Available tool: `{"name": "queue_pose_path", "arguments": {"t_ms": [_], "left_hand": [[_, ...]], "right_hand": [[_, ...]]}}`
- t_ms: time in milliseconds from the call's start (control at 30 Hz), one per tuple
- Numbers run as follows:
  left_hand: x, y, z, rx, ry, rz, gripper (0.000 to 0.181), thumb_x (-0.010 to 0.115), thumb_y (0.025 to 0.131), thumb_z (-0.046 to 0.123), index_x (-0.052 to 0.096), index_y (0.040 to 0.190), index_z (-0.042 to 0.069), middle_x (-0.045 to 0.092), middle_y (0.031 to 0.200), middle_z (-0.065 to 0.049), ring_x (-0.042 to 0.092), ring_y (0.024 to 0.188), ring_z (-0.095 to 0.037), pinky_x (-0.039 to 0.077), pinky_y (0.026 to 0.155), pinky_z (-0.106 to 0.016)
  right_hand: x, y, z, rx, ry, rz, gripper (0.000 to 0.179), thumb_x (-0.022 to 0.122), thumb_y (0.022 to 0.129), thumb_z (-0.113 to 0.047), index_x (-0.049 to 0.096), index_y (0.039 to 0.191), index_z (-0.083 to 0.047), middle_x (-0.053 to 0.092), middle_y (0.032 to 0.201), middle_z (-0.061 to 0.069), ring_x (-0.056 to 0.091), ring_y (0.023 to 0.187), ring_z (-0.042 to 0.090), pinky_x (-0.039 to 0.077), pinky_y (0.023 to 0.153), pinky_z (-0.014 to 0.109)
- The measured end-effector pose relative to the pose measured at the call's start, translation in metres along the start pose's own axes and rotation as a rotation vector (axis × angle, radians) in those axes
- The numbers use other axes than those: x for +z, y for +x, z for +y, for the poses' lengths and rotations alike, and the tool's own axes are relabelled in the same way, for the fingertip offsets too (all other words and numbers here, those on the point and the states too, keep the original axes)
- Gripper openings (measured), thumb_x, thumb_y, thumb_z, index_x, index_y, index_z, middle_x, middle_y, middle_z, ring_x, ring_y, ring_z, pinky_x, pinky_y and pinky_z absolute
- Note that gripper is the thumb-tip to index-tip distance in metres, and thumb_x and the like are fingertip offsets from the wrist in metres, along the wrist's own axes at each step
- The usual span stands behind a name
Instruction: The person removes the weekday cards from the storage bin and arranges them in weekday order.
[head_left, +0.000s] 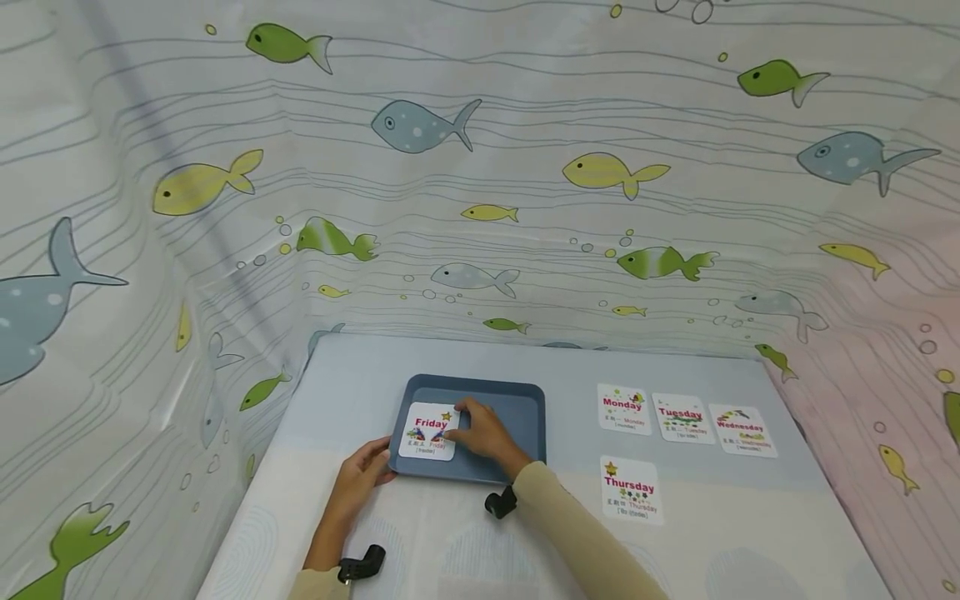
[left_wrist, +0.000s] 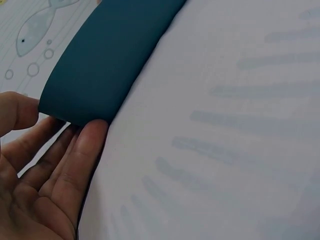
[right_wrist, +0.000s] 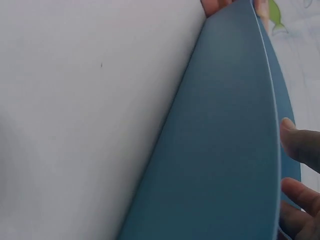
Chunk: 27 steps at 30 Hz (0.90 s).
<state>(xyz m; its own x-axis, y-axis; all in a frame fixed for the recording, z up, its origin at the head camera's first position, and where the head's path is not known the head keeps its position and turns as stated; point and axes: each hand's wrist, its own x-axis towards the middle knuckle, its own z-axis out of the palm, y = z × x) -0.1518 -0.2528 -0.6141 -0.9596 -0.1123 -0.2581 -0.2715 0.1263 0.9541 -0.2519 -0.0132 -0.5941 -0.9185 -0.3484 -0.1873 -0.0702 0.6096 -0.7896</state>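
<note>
Gripping a blue tray by its corner: a person's left hand.
The right hand touches the Friday card inside; whether pinching is unclear.

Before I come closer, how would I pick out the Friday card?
On the table, find the blue tray. The Friday card is at its left end, white with red lettering. Unlike the four other cards, off to the right, it alone overlaps the tray and reads "Friday".
</note>
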Motion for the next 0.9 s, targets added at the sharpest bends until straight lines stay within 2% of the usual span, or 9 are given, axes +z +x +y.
{"name": "queue_pose_path", "arguments": {"t_ms": [200, 300, 400, 533, 667, 900], "left_hand": [[0.001, 0.000, -0.001, 0.006, 0.005, 0.008, 0.042, 0.056, 0.103, 0.020, 0.053, 0.141, 0.003, 0.053, 0.144, -0.023, 0.062, 0.122, -0.036, 0.062, 0.087, -0.029], [0.001, 0.000, -0.001, 0.008, 0.005, 0.005, 0.042, 0.056, 0.103, 0.020, 0.052, 0.142, 0.003, 0.053, 0.144, -0.023, 0.061, 0.123, -0.035, 0.062, 0.087, -0.029], [0.001, 0.001, -0.001, 0.003, -0.002, 0.003, 0.042, 0.056, 0.103, 0.020, 0.053, 0.141, 0.003, 0.054, 0.144, -0.022, 0.062, 0.122, -0.035, 0.062, 0.087, -0.028], [0.001, 0.001, -0.001, 0.001, -0.004, 0.007, 0.041, 0.056, 0.103, 0.019, 0.053, 0.141, 0.003, 0.054, 0.143, -0.023, 0.062, 0.122, -0.036, 0.062, 0.087, -0.028], [0.000, 0.001, -0.001, 0.000, 0.004, 0.006, 0.041, 0.055, 0.103, 0.017, 0.052, 0.142, 0.003, 0.054, 0.143, -0.023, 0.062, 0.122, -0.036, 0.062, 0.087, -0.028], [0.000, 0.001, -0.002, 0.007, 0.010, 0.014, 0.040, 0.055, 0.103, 0.015, 0.053, 0.140, 0.002, 0.055, 0.141, -0.023, 0.063, 0.120, -0.036, 0.063, 0.086, -0.029]], "right_hand": [[0.002, 0.000, -0.003, 0.045, 0.121, 0.016, 0.044, 0.074, 0.091, -0.027, 0.059, 0.128, -0.010, 0.062, 0.134, 0.011, 0.053, 0.131, 0.030, 0.045, 0.111, 0.050], [0.003, 0.000, -0.004, 0.055, 0.127, 0.025, 0.044, 0.075, 0.090, -0.023, 0.059, 0.128, -0.009, 0.062, 0.134, 0.012, 0.053, 0.130, 0.031, 0.044, 0.111, 0.051], [0.005, 0.002, -0.004, 0.015, 0.033, 0.007, 0.053, 0.080, 0.086, -0.024, 0.058, 0.131, -0.008, 0.061, 0.134, 0.012, 0.053, 0.128, 0.031, 0.045, 0.110, 0.050], [0.010, 0.004, -0.001, -0.101, -0.154, -0.027, 0.067, 0.085, 0.081, -0.029, 0.055, 0.136, -0.007, 0.059, 0.136, 0.011, 0.050, 0.128, 0.030, 0.044, 0.111, 0.047], [0.015, 0.002, -0.001, -0.187, -0.294, -0.036, 0.072, 0.086, 0.078, -0.034, 0.054, 0.137, -0.008, 0.057, 0.135, 0.008, 0.048, 0.129, 0.028, 0.043, 0.113, 0.044], [0.020, -0.006, -0.006, -0.233, -0.325, -0.020, 0.070, 0.088, 0.076, -0.034, 0.057, 0.135, -0.012, 0.056, 0.126, 0.005, 0.049, 0.117, 0.023, 0.047, 0.101, 0.039]]}}
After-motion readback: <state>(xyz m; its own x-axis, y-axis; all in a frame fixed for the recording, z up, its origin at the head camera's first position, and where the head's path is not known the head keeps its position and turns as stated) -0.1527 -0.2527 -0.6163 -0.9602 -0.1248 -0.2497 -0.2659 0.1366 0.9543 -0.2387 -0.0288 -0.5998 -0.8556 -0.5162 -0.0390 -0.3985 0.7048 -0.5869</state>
